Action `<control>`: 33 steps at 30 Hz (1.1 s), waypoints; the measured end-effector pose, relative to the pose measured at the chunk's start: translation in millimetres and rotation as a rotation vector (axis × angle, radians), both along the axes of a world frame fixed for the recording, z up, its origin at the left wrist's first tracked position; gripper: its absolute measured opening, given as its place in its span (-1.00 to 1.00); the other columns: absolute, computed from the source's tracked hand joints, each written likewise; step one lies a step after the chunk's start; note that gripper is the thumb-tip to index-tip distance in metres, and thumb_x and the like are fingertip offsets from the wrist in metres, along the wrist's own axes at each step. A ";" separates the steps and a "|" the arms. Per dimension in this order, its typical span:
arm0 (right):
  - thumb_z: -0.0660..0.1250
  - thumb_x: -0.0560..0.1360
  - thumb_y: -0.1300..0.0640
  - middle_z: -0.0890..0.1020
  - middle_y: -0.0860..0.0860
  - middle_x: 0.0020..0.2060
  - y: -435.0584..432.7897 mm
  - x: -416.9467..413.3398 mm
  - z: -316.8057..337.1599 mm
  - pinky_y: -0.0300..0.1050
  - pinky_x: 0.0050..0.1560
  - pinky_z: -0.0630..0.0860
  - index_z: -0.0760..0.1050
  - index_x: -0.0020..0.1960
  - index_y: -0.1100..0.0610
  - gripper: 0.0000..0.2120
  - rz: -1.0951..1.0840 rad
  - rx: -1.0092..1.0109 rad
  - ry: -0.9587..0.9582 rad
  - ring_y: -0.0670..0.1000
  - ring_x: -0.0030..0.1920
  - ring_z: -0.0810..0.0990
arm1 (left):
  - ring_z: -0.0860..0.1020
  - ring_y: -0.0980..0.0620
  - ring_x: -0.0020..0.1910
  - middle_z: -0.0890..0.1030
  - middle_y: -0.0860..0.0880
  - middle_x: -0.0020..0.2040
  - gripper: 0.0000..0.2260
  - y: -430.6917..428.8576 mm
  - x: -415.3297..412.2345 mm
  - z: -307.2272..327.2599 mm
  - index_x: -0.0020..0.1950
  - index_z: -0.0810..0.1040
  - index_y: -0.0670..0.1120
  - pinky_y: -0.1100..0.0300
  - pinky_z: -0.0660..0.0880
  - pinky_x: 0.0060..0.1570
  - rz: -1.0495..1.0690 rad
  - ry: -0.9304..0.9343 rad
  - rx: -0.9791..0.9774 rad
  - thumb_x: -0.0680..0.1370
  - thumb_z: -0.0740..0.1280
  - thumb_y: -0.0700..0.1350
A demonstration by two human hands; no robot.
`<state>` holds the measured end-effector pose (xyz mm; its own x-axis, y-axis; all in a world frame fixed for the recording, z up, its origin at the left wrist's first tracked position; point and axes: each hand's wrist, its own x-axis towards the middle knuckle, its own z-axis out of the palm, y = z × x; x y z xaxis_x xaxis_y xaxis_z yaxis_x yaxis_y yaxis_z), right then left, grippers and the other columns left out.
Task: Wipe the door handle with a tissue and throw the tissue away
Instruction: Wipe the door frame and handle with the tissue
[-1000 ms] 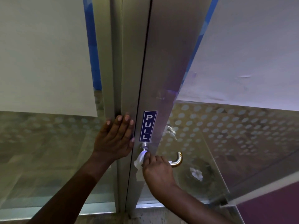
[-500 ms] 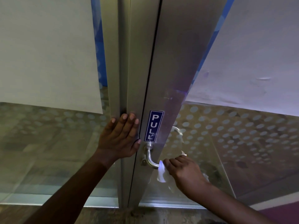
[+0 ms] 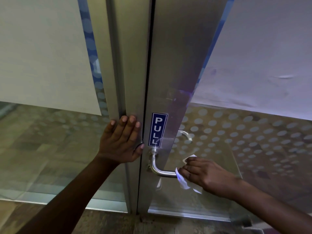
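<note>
A brushed-metal lever door handle [image 3: 158, 168] sticks out of the metal door stile under a blue PULL sticker [image 3: 157, 129]. My right hand [image 3: 206, 174] is wrapped around the handle's outer end with a white tissue [image 3: 183, 182] pressed between fingers and metal; the tissue hangs below and peeks out above the fingers. The handle's tip is hidden by my hand. My left hand [image 3: 122, 139] lies flat on the door frame, fingers together, just left of the gap between frame and door.
The glass door [image 3: 236, 141] has a dotted frosted pattern and white film above. A second handle [image 3: 185, 134] shows behind the glass. A fixed glass panel [image 3: 50, 132] stands at the left. Stone floor [image 3: 109, 222] lies below.
My right hand has slid with the tissue from the handle's base by the door outward along the lever to its far end. My left hand stays on the frame.
</note>
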<state>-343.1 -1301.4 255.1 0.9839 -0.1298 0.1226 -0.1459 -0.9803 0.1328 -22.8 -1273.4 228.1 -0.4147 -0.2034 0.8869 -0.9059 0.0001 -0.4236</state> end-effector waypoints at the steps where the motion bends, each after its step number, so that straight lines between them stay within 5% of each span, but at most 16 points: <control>1: 0.13 0.64 0.21 0.65 0.11 -0.06 -3.4 -1.1 1.0 0.05 0.09 0.51 0.47 0.25 0.27 -0.74 0.024 -0.001 0.013 0.18 -0.05 0.60 | 0.04 -0.16 0.59 0.06 -0.22 0.60 -0.30 0.4 -0.6 -0.1 0.56 0.12 -0.26 -0.09 -0.03 0.56 0.000 0.004 0.002 0.55 0.11 0.15; 6: 0.23 0.62 0.19 0.65 0.08 0.02 -12.6 -5.1 5.7 -0.02 0.01 0.54 0.47 0.28 0.23 -0.75 0.079 0.056 0.025 0.12 0.00 0.60 | 0.05 -0.17 0.59 0.07 -0.22 0.60 -0.31 1.9 -1.2 0.0 0.56 0.13 -0.26 -0.10 -0.02 0.56 0.008 0.006 -0.001 0.55 0.11 0.14; 12: 0.11 0.61 0.18 0.67 0.07 0.00 -16.9 -9.7 6.4 -0.09 -0.23 0.58 0.54 0.20 0.20 -0.71 0.025 0.087 0.015 0.08 0.02 0.63 | 0.06 -0.17 0.59 0.09 -0.23 0.60 -0.31 0.8 -0.4 0.1 0.56 0.13 -0.26 -0.10 -0.02 0.56 0.021 -0.002 -0.015 0.55 0.11 0.14; 16: 0.11 0.51 0.26 0.66 0.08 -0.11 -17.4 -6.8 -0.1 -0.10 -0.23 0.57 0.58 0.10 0.17 -0.70 -0.108 0.224 -0.085 0.06 -0.16 0.65 | 0.04 -0.17 0.59 0.07 -0.23 0.60 -0.30 0.8 -0.1 -0.5 0.56 0.12 -0.26 -0.10 -0.03 0.56 0.031 -0.003 -0.011 0.55 0.11 0.14; 20: 0.25 0.41 0.22 0.70 -0.07 -0.33 -6.3 -3.3 -25.1 -0.27 -0.34 0.50 0.66 -0.19 0.05 -0.79 -0.529 0.453 -0.537 -0.15 -0.32 0.63 | 0.04 -0.17 0.59 0.07 -0.22 0.60 -0.30 1.0 -1.1 -0.2 0.56 0.11 -0.26 -0.10 -0.04 0.56 0.036 0.004 -0.010 0.55 0.12 0.14; 24: 0.28 0.32 0.58 0.74 0.08 -0.20 7.1 2.1 -46.4 -0.26 -0.20 0.60 0.72 -0.14 0.03 -0.51 -0.931 1.165 -0.947 -0.07 -0.20 0.71 | 0.04 -0.18 0.59 0.06 -0.22 0.60 -0.32 2.0 -2.2 0.0 0.56 0.12 -0.26 -0.11 -0.04 0.56 0.034 0.011 -0.008 0.56 0.12 0.13; 27: 0.27 0.37 0.58 0.71 0.24 -0.10 19.3 10.3 -49.3 -0.08 -0.10 0.65 0.65 0.04 0.33 -0.65 -0.895 1.663 -1.211 0.17 -0.07 0.70 | 0.04 -0.18 0.59 0.06 -0.22 0.60 -0.32 2.2 -2.8 0.9 0.56 0.12 -0.26 -0.11 -0.04 0.56 0.029 0.010 -0.009 0.57 0.11 0.13; 30: 0.21 0.42 0.57 0.71 0.23 -0.07 29.8 18.3 -50.2 -0.05 -0.10 0.64 0.65 0.02 0.32 -0.65 -0.922 1.804 -1.419 0.18 -0.06 0.68 | 0.03 -0.18 0.59 0.05 -0.23 0.60 -0.33 1.6 -1.7 0.8 0.56 0.12 -0.27 -0.11 -0.05 0.56 0.036 0.002 -0.012 0.58 0.11 0.13; 33: 0.26 0.43 0.55 0.72 0.19 -0.06 47.6 25.9 -54.0 -0.08 -0.06 0.63 0.69 -0.04 0.19 -0.64 -0.967 1.741 -1.570 0.11 -0.08 0.68 | 0.03 -0.18 0.59 0.06 -0.23 0.60 -0.32 1.3 -1.6 -0.1 0.56 0.12 -0.27 -0.11 -0.04 0.56 0.039 0.004 -0.015 0.58 0.11 0.13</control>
